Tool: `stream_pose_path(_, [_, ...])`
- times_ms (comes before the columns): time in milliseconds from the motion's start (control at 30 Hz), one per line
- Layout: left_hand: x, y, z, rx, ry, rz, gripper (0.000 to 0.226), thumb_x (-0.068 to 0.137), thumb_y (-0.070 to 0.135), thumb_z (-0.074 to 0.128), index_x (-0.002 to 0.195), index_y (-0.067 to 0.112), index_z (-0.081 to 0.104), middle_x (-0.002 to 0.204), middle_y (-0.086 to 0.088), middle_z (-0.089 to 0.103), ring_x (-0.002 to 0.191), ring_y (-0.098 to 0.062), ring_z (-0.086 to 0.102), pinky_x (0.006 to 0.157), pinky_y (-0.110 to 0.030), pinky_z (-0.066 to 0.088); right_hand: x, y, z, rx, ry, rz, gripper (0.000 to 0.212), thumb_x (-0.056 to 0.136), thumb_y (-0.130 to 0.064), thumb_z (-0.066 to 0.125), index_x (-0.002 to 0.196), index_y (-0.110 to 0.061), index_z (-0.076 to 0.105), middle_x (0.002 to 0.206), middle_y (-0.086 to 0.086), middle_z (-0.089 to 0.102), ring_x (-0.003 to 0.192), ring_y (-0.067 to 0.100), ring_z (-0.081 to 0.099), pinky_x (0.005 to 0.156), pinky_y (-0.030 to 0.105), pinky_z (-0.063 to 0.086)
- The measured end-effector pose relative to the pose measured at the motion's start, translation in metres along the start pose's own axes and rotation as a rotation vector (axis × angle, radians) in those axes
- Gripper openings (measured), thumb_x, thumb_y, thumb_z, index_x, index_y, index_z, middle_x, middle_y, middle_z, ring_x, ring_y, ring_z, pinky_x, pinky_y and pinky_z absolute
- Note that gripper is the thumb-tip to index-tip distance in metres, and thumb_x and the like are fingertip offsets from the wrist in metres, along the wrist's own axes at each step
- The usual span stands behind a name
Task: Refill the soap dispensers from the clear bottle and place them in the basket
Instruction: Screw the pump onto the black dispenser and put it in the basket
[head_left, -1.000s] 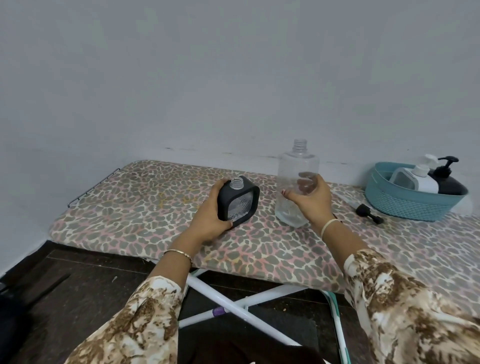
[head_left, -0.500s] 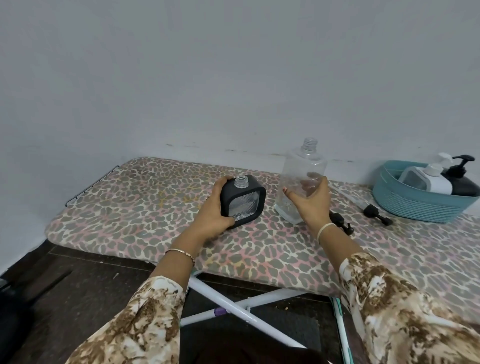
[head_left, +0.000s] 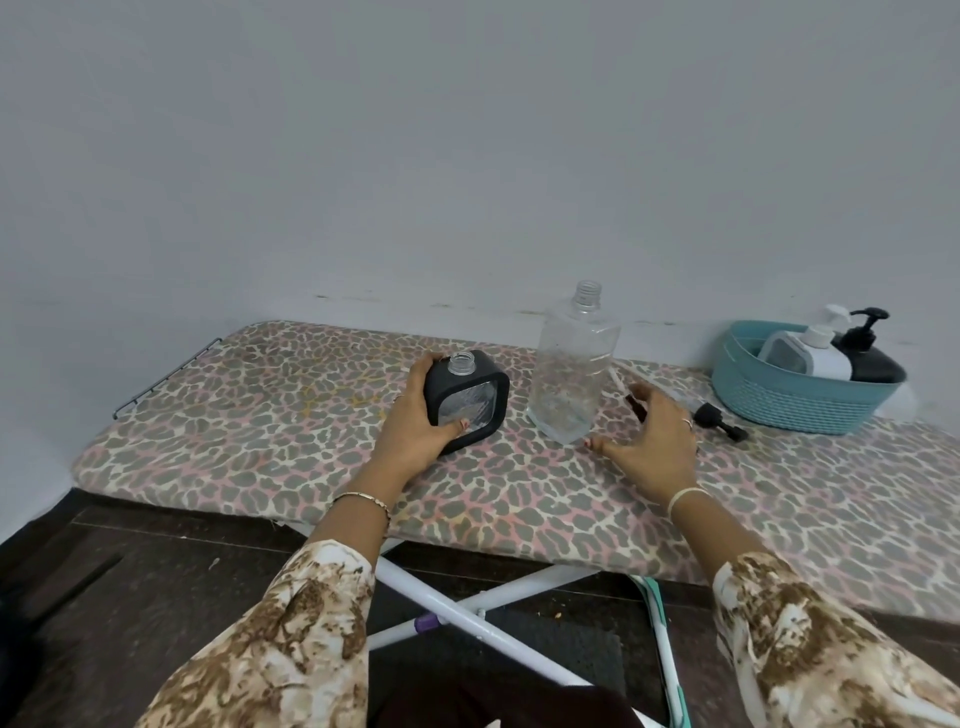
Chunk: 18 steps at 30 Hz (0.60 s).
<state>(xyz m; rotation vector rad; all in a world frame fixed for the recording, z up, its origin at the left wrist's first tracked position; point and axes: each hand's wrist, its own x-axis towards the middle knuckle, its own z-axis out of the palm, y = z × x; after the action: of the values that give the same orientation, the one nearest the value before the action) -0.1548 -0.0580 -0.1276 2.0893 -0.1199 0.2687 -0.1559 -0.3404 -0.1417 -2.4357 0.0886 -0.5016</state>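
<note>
A leopard-print ironing board (head_left: 260, 426) stands against a plain wall, its white crossed legs showing below. Towards its middle, the left hand (head_left: 408, 434) grips a black square soap dispenser (head_left: 467, 402): the fingers wrap around its left side and back, and the thumb presses on the lower front edge. The dispenser rests on the board with its clear threaded neck open and no pump fitted. Just to its right the clear bottle (head_left: 571, 379) stands on its base on the board, uncapped, with nobody holding it. The right hand (head_left: 654, 441) hovers just beside the bottle with its fingers spread and holds nothing; its thumb tip is close to the bottle's base. A black pump head (head_left: 719, 418) lies on the board just beyond this hand. At the far right a teal basket (head_left: 800, 402) sits on the board, holding a white dispenser (head_left: 810, 356) and a black pump dispenser (head_left: 872, 361) side by side.
</note>
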Motion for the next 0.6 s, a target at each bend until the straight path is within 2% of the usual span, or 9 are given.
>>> stream_pose_path(133, [0.000, 0.000, 0.000, 0.014, 0.009, 0.005, 0.088, 0.080, 0.008, 0.076, 0.147, 0.029, 0.021, 0.129, -0.002, 0.051, 0.112, -0.023, 0.057, 0.096, -0.036, 0.049, -0.007, 0.004, -0.002, -0.085, 0.058, -0.078, 0.076, 0.070, -0.038, 0.081, 0.133, -0.016, 0.044, 0.131, 0.004, 0.052, 0.126, 0.023, 0.043, 0.107, 0.042, 0.037])
stream_pose_path(200, [0.000, 0.000, 0.001, 0.021, 0.012, 0.008, 0.088, 0.081, 0.009, 0.076, 0.147, 0.029, 0.021, 0.130, -0.001, 0.050, 0.114, -0.022, 0.056, 0.096, -0.035, 0.049, -0.008, 0.005, -0.001, -0.152, 0.110, -0.060, 0.070, 0.072, -0.038, 0.079, 0.131, -0.016, 0.047, 0.130, 0.005, 0.052, 0.126, 0.024, 0.043, 0.108, 0.042, 0.034])
stream_pose_path(300, [0.001, -0.001, 0.001, 0.022, 0.013, 0.013, 0.088, 0.081, 0.009, 0.076, 0.147, 0.027, 0.021, 0.133, -0.002, 0.049, 0.114, -0.021, 0.055, 0.096, -0.034, 0.047, -0.009, 0.014, -0.002, -0.259, 0.139, 0.083, 0.071, 0.073, -0.042, 0.077, 0.132, -0.017, 0.046, 0.134, 0.005, 0.049, 0.132, 0.024, 0.039, 0.112, 0.049, 0.024])
stream_pose_path(400, [0.001, -0.002, 0.001, 0.021, 0.009, 0.005, 0.089, 0.081, 0.009, 0.076, 0.148, 0.027, 0.019, 0.133, -0.003, 0.049, 0.115, -0.022, 0.054, 0.097, -0.034, 0.047, -0.011, 0.029, -0.002, -0.251, 0.047, 0.254, 0.075, 0.073, -0.051, 0.073, 0.133, -0.016, 0.044, 0.138, 0.006, 0.046, 0.132, 0.027, 0.038, 0.110, 0.052, 0.024])
stream_pose_path(500, [0.002, -0.003, 0.001, 0.023, 0.007, 0.006, 0.089, 0.081, 0.009, 0.076, 0.148, 0.027, 0.020, 0.133, -0.003, 0.049, 0.116, -0.023, 0.055, 0.097, -0.035, 0.048, -0.012, 0.038, -0.001, -0.189, -0.012, 0.313, 0.062, 0.076, -0.058, 0.066, 0.125, -0.021, 0.051, 0.131, 0.005, 0.053, 0.126, 0.028, 0.045, 0.105, 0.050, 0.027])
stream_pose_path(600, [0.002, -0.004, 0.001, 0.019, 0.007, 0.007, 0.089, 0.081, 0.008, 0.076, 0.148, 0.027, 0.020, 0.133, -0.003, 0.049, 0.117, -0.023, 0.055, 0.097, -0.035, 0.048, -0.015, 0.035, -0.004, -0.154, 0.014, 0.298, 0.046, 0.080, -0.056, 0.063, 0.115, -0.026, 0.059, 0.120, 0.002, 0.062, 0.118, 0.027, 0.051, 0.103, 0.046, 0.027])
